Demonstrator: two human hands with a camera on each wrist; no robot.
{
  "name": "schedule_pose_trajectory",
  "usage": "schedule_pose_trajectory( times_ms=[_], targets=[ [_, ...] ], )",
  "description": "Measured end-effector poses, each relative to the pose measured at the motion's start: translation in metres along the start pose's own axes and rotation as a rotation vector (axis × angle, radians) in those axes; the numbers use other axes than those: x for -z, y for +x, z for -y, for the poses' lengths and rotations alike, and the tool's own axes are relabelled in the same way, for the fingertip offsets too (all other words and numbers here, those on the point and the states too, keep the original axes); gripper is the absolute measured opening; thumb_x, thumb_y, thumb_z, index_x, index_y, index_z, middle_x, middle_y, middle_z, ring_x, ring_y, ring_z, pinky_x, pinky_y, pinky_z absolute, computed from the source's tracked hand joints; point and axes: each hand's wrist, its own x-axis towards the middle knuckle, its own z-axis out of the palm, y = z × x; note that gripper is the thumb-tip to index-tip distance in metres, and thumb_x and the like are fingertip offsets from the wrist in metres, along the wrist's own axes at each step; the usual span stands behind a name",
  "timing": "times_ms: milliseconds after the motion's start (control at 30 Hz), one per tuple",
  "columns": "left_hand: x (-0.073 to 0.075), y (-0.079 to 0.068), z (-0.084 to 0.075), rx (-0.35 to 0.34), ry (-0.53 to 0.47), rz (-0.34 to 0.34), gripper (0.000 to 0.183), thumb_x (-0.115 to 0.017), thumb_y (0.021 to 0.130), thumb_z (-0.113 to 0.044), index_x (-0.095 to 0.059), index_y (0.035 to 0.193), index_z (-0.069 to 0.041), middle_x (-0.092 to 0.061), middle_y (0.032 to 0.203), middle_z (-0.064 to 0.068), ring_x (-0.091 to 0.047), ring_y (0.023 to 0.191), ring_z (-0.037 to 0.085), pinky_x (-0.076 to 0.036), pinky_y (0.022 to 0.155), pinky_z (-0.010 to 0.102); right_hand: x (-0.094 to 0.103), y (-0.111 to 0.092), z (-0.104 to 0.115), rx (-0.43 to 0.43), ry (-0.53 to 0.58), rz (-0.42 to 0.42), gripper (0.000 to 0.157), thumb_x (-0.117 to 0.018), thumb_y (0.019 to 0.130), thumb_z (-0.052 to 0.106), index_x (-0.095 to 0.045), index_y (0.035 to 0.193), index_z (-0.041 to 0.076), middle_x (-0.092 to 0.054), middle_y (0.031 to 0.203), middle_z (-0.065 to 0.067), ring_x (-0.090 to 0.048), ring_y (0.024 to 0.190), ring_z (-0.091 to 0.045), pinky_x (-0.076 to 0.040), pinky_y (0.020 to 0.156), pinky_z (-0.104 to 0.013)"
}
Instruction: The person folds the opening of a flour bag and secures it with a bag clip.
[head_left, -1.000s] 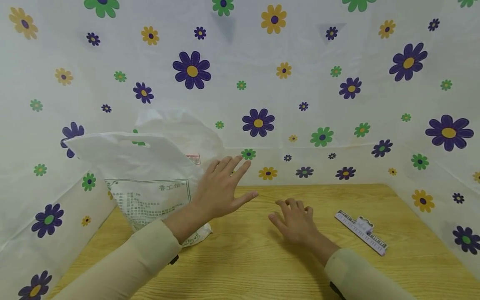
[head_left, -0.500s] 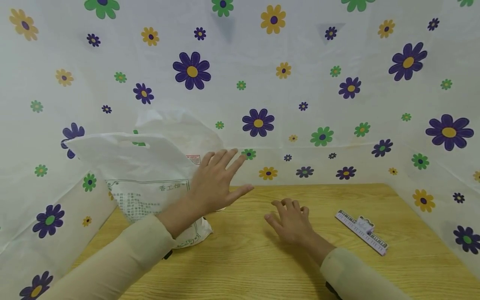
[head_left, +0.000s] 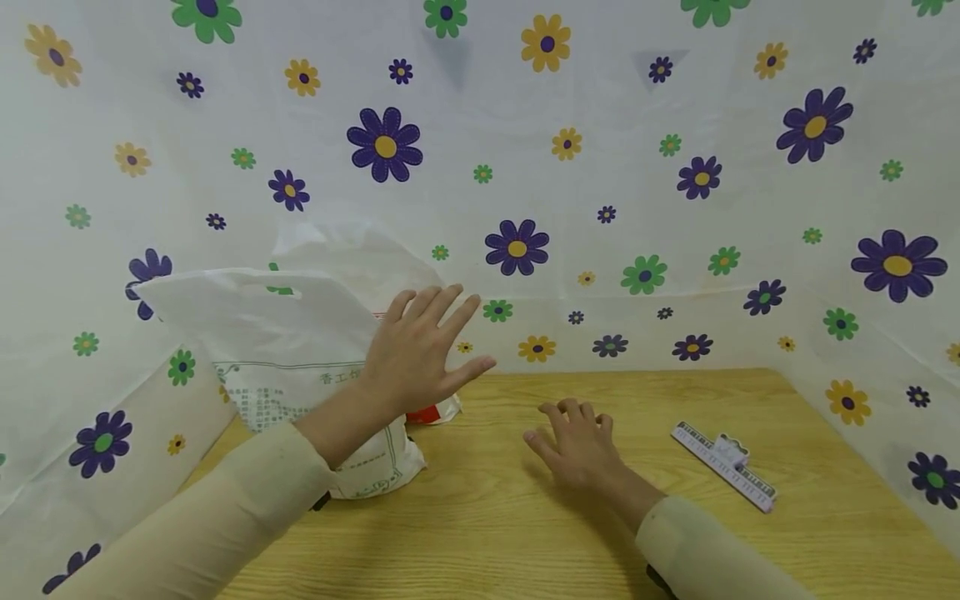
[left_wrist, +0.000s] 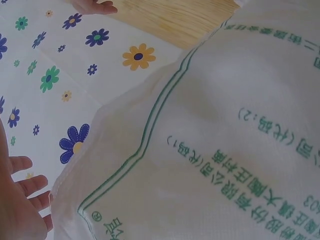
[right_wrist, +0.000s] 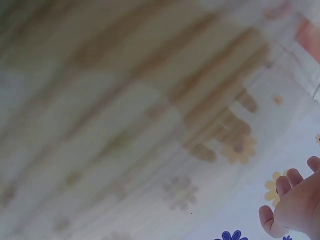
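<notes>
The white plastic bag with green printing point(head_left: 255, 333) stands to the left of both hands, its long axis leaning leftward. The left hand point(head_left: 408, 354), fingers spread, is nearer; its touch cannot be told. The right hand point(head_left: 581, 450), loosely bent, holds nothing.
</notes>
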Motion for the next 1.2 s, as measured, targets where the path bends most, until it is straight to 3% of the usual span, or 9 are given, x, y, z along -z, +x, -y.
schedule_pose_trajectory(
  times_ms=[1200],
  targets=[
    [0.038, 0.001, 0.039, 0.061, 0.011, -0.105, 0.076, -0.049, 0.091, -0.065, -0.05, 0.146, -0.012, -0.049, 0.147, 0.017, -0.043, 0.134, 0.036, -0.029, 0.11, 0.054, -0.01, 0.008, 0.031, 0.053, 0.026, 0.024, 0.062, -0.042, 0.1, 0.061, -0.047, 0.146, 0.02, -0.049, 0.14, -0.011, -0.044, 0.129, -0.035, -0.031, 0.1, -0.061]
  ],
)
